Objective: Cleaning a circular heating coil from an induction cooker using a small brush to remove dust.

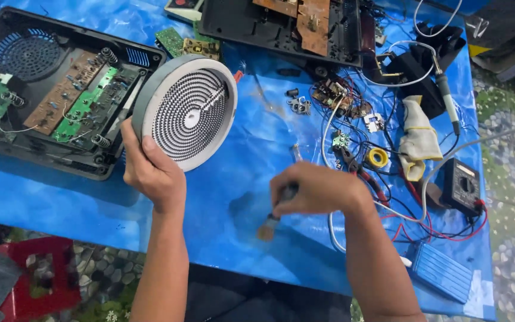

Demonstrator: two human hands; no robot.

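Left hand [152,171] grips the lower rim of a round grey-rimmed heating element [185,112] with a white spiral coil face, held tilted on edge above the blue plastic-covered table [239,197], just beside the open black cooker casing [49,89] with green and brown circuit boards. Right hand [318,189] is clenched around a small dark-handled brush [273,217], blurred, bristles pointing down near the table, right of the element and well apart from it.

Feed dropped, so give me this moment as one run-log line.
left hand: holds round grey heating coil disc tilted up | right hand: grips small brush, bristles down over blue table cover | open black cooker base: beside disc
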